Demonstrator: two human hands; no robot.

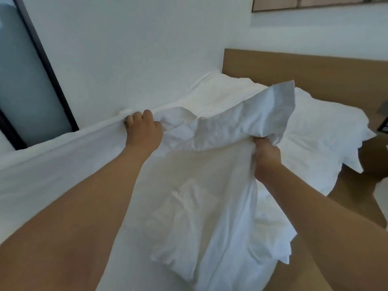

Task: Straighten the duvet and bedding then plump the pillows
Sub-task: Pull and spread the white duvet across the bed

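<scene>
two hands [144,131] [266,156] on, seemingly, duvet [220,127]

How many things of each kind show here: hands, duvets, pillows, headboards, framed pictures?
Hands: 2, the left hand and the right hand, both gripping the duvet
Duvets: 1, the duvet
Pillows: 1, the pillow
Headboards: 1, the headboard
Framed pictures: 1, the picture
Total: 6

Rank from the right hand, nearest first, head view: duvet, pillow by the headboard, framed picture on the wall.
From the right hand:
1. duvet, gripped in it.
2. pillow, beyond it to the right, against the headboard.
3. framed picture, top of view, on the wall.
</scene>
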